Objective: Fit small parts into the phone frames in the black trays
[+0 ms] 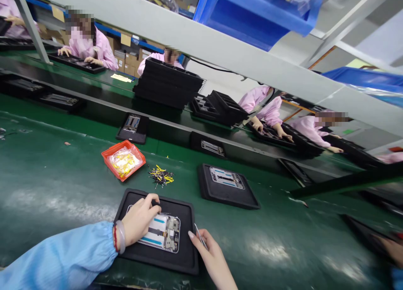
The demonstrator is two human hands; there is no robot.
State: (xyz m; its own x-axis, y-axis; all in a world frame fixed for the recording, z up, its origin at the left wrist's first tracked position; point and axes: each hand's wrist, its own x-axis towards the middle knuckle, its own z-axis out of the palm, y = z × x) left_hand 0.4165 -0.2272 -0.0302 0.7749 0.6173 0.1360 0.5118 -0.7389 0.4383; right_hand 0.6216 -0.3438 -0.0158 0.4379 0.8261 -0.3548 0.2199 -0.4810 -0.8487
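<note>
An opened flat electronic device (172, 235) with a circuit board, a white panel and blue strips lies on a black foam tray (163, 262) in front of me. My left hand (141, 217) rests over the device's left part and hides it. Its thumb and index finger are bent together near the device's upper edge; what they pinch, if anything, is hidden. Tweezers (197, 231) are held in my right hand (209, 250), just off the tray's right edge, tips pointing up and away from me. Beyond the tray lies a pile of small black and yellow parts (161, 175).
A red bin (107, 160) holds bagged yellow parts. Another foam tray (229, 197) with a similar device sits to the right. Farther back run a conveyor with trays, a tall black tray stack (168, 86) and co-workers in pink. A co-worker's hand (392, 248) is at far right.
</note>
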